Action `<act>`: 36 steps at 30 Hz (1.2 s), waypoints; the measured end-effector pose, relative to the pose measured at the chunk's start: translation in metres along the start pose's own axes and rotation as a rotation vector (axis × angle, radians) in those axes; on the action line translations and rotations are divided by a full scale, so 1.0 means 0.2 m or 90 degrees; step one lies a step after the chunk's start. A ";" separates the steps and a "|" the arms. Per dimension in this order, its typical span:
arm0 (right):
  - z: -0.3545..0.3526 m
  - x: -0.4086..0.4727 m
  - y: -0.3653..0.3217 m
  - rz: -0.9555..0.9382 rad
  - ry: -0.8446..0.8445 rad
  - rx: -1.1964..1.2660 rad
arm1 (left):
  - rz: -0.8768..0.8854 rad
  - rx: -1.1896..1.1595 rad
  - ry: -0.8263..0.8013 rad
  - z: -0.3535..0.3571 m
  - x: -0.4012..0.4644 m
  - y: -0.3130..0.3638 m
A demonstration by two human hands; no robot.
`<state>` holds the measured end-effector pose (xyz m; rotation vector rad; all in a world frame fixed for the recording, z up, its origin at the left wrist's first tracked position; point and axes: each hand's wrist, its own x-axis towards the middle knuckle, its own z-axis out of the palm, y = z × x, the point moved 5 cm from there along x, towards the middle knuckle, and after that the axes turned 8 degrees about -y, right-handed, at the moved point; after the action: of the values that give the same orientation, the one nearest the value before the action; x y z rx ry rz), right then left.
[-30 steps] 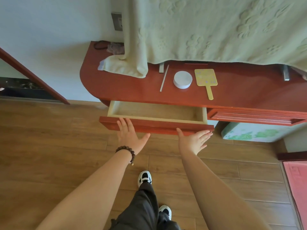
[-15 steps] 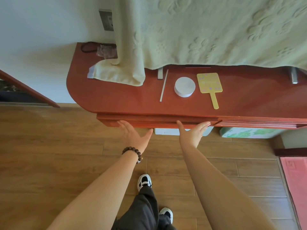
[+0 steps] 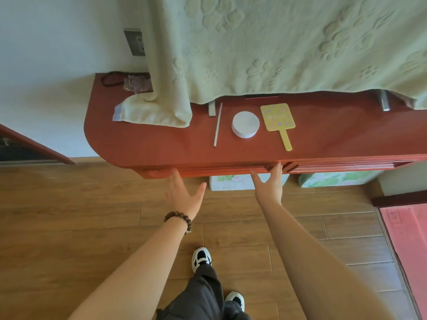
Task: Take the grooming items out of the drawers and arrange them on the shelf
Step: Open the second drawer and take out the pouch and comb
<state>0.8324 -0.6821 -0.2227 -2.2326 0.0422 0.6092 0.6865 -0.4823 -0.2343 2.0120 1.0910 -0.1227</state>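
Note:
On the red wooden shelf top (image 3: pixel 143 144) lie a thin white stick (image 3: pixel 217 124), a round white container (image 3: pixel 245 124) and a yellow hand mirror (image 3: pixel 279 122) with its handle pointing toward me. The left drawer (image 3: pixel 217 172) below the top is pushed in flush. My left hand (image 3: pixel 183 194) and my right hand (image 3: pixel 269 184) are both flat, fingers apart, with fingertips against the drawer front. Neither hand holds anything.
A pale green embossed cloth (image 3: pixel 277 49) hangs over the back of the shelf and drapes onto its left part. A black cord and a small plastic bag (image 3: pixel 136 83) sit at the far left corner. Floral boxes (image 3: pixel 335 179) stand on the wooden floor underneath. A pink mat (image 3: pixel 406 239) lies right.
The left drawer was open and empty one second ago; both my hands have pushed it in until it is flush with the front.

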 end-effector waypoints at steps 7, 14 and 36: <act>-0.39 -0.24 0.10 -0.035 0.091 -0.125 | 0.231 0.186 -0.007 0.12 -0.29 0.39; -0.91 -0.46 0.36 0.039 0.195 -0.138 | 0.380 0.293 -0.078 0.38 -0.46 0.86; -1.93 0.33 0.85 -0.144 0.017 -0.196 | 0.191 0.236 0.050 1.36 -0.74 1.63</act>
<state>1.0123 -1.0638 -0.1541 -2.4960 -0.3062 0.4869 0.9097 -0.8622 -0.1463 2.5088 0.8437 -0.0948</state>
